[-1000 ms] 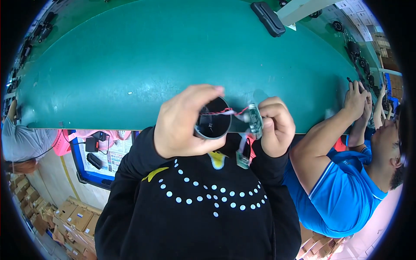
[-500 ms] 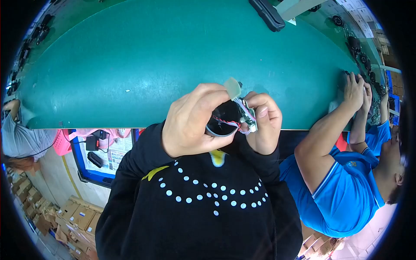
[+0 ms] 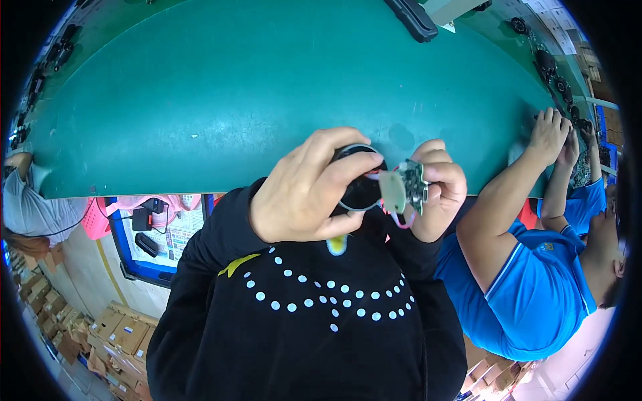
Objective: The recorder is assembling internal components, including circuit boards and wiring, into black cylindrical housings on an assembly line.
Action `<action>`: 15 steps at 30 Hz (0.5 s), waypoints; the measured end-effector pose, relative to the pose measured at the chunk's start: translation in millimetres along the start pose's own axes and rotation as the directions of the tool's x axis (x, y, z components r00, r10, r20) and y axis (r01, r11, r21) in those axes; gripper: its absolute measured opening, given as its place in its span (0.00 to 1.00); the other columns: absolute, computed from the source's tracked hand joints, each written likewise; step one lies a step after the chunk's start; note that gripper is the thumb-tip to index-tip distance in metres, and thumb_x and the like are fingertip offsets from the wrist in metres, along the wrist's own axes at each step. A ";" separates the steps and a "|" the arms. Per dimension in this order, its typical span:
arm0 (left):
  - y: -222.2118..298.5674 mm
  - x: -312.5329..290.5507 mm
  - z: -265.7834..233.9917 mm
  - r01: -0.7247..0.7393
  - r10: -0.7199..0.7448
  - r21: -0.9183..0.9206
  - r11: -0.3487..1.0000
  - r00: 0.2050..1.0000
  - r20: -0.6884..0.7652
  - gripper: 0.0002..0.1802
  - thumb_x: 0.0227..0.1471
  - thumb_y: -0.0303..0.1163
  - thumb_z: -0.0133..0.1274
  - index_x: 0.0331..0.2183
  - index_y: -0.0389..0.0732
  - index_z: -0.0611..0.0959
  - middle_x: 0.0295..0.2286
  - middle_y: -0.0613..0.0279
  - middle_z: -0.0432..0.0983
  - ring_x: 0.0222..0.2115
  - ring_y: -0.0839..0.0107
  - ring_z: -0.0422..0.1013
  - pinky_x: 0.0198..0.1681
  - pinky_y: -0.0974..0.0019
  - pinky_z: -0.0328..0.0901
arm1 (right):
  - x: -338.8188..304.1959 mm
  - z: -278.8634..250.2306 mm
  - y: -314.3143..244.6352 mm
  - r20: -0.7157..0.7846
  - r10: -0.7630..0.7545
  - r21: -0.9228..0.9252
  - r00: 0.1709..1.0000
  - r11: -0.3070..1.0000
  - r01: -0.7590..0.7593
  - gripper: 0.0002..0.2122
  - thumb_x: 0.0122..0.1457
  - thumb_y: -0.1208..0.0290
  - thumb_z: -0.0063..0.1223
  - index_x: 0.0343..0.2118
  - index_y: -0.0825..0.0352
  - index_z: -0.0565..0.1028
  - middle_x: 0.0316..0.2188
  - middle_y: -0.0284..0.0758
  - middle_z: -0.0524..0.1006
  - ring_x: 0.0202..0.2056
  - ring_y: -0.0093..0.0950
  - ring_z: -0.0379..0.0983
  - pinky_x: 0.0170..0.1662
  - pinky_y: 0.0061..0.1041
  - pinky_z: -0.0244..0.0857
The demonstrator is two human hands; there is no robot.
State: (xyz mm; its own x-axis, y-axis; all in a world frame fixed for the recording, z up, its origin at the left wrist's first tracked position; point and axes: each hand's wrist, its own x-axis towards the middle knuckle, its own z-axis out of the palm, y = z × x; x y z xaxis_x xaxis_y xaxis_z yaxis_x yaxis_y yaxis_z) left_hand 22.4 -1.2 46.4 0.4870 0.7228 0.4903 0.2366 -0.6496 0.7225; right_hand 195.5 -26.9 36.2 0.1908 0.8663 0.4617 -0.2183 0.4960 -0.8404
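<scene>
My left hand point(image 3: 304, 187) is wrapped round a black, round, hollow housing point(image 3: 362, 194) with a grey rim, its opening facing up. Beside it, my right hand point(image 3: 438, 190) pinches a small circuit board point(image 3: 416, 182) by its edge, between thumb and fingers. A pale, flat, whitish-green piece point(image 3: 392, 190) sits against the board on the side toward the housing. Pink and white wires point(image 3: 404, 220) loop below the board and run toward the housing; where they end inside is hidden. Both hands are held above the near edge of the green table.
The green table point(image 3: 221, 87) stretches ahead, with a long black case point(image 3: 414, 20) at its far side. At the right a co-worker in a blue shirt point(image 3: 528, 294) handles small parts. A blue-rimmed tray point(image 3: 160, 271) with black adapters stands lower left, near cardboard boxes point(image 3: 124, 334).
My right hand has moved right with the circuit board, away from the housing, and turned it so the pale piece faces up. The housing has shifted slightly right and up in my left hand.
</scene>
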 end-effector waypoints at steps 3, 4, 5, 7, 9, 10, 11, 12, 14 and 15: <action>1.8 1.8 -1.0 -0.045 0.046 0.063 0.997 0.999 -0.026 0.33 0.23 0.29 0.64 0.40 0.40 0.74 0.40 0.55 0.66 0.30 0.65 0.68 0.31 0.70 0.66 | -4.6 9.1 -0.1 0.004 0.074 -0.058 0.997 0.996 -0.074 0.07 0.45 0.75 0.60 0.29 0.67 0.77 0.24 0.32 0.73 0.29 0.24 0.62 0.35 0.20 0.56; 2.4 2.6 -1.6 -0.067 0.071 0.095 0.993 0.997 -0.038 0.33 0.23 0.30 0.64 0.39 0.41 0.75 0.40 0.54 0.66 0.30 0.64 0.68 0.32 0.70 0.66 | -5.7 11.7 -1.1 0.006 0.111 -0.087 0.994 0.990 -0.110 0.07 0.45 0.74 0.60 0.28 0.66 0.77 0.23 0.32 0.73 0.29 0.24 0.62 0.35 0.20 0.56; 2.6 3.0 -1.7 -0.089 0.096 0.127 0.988 0.994 -0.051 0.32 0.23 0.31 0.64 0.39 0.41 0.75 0.40 0.54 0.66 0.30 0.64 0.68 0.32 0.70 0.66 | -6.1 12.9 -2.4 0.007 0.146 -0.117 0.989 0.983 -0.144 0.06 0.45 0.74 0.60 0.28 0.66 0.77 0.23 0.32 0.73 0.29 0.24 0.62 0.35 0.20 0.56; 1.0 0.5 -1.7 -0.090 0.099 0.133 0.987 0.993 -0.064 0.32 0.24 0.30 0.65 0.39 0.41 0.76 0.40 0.54 0.67 0.30 0.64 0.69 0.31 0.71 0.67 | -4.9 11.1 -6.8 0.043 0.122 -0.205 0.992 0.973 -0.111 0.07 0.44 0.74 0.60 0.28 0.66 0.77 0.23 0.32 0.73 0.30 0.24 0.62 0.35 0.20 0.56; -1.9 -2.4 -1.1 -0.096 0.109 0.142 0.985 0.990 -0.091 0.30 0.26 0.30 0.65 0.39 0.41 0.78 0.39 0.53 0.69 0.29 0.65 0.70 0.30 0.71 0.67 | -1.8 7.2 -12.9 0.120 0.079 -0.374 0.990 0.927 -0.029 0.07 0.44 0.73 0.61 0.28 0.66 0.77 0.24 0.32 0.72 0.30 0.24 0.62 0.36 0.19 0.55; -2.5 -2.9 -1.3 -0.099 0.115 0.146 0.984 0.988 -0.104 0.29 0.27 0.29 0.65 0.39 0.41 0.79 0.39 0.53 0.70 0.29 0.65 0.71 0.29 0.71 0.68 | -0.1 6.8 -15.8 0.160 0.063 -0.452 0.985 0.892 0.017 0.07 0.44 0.73 0.61 0.28 0.65 0.77 0.24 0.32 0.72 0.30 0.24 0.61 0.36 0.19 0.55; -2.7 -3.0 -1.4 -0.099 0.115 0.147 0.984 0.988 -0.104 0.29 0.27 0.29 0.65 0.39 0.41 0.79 0.39 0.53 0.70 0.29 0.65 0.71 0.29 0.71 0.68 | 1.6 7.2 -18.2 0.160 0.063 -0.452 0.985 0.892 0.017 0.07 0.44 0.73 0.61 0.28 0.65 0.77 0.24 0.32 0.72 0.30 0.24 0.61 0.36 0.19 0.55; -2.6 -2.8 -1.7 -0.106 0.121 0.160 0.981 0.988 -0.093 0.29 0.26 0.30 0.65 0.39 0.40 0.79 0.39 0.53 0.70 0.29 0.65 0.71 0.29 0.71 0.68 | 4.2 8.1 -21.2 0.209 0.054 -0.526 0.976 0.848 0.066 0.08 0.44 0.73 0.61 0.28 0.65 0.77 0.24 0.32 0.72 0.30 0.24 0.61 0.36 0.19 0.55; -2.3 -2.0 -2.1 -0.120 0.135 0.186 0.975 0.988 -0.072 0.28 0.26 0.30 0.65 0.38 0.39 0.79 0.38 0.52 0.71 0.28 0.65 0.71 0.29 0.71 0.68 | 9.4 10.5 -27.1 0.305 0.049 -0.653 0.951 0.738 0.171 0.09 0.43 0.73 0.61 0.29 0.65 0.77 0.23 0.32 0.71 0.30 0.24 0.61 0.36 0.19 0.55; -2.4 -2.0 -2.0 -0.127 0.141 0.199 0.972 0.988 -0.061 0.28 0.26 0.30 0.65 0.37 0.39 0.79 0.38 0.52 0.71 0.28 0.64 0.72 0.29 0.71 0.68 | 10.8 11.5 -28.7 0.351 0.053 -0.704 0.935 0.674 0.226 0.09 0.42 0.73 0.61 0.29 0.65 0.77 0.23 0.32 0.71 0.30 0.24 0.61 0.36 0.19 0.55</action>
State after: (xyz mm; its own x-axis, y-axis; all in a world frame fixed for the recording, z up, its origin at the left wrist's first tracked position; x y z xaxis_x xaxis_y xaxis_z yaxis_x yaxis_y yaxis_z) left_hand 19.2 -0.7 44.7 0.4637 0.6367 0.6161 0.3358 -0.7698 0.5428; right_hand 192.8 -31.1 68.6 -0.1694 0.8571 0.4865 0.5694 0.4880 -0.6616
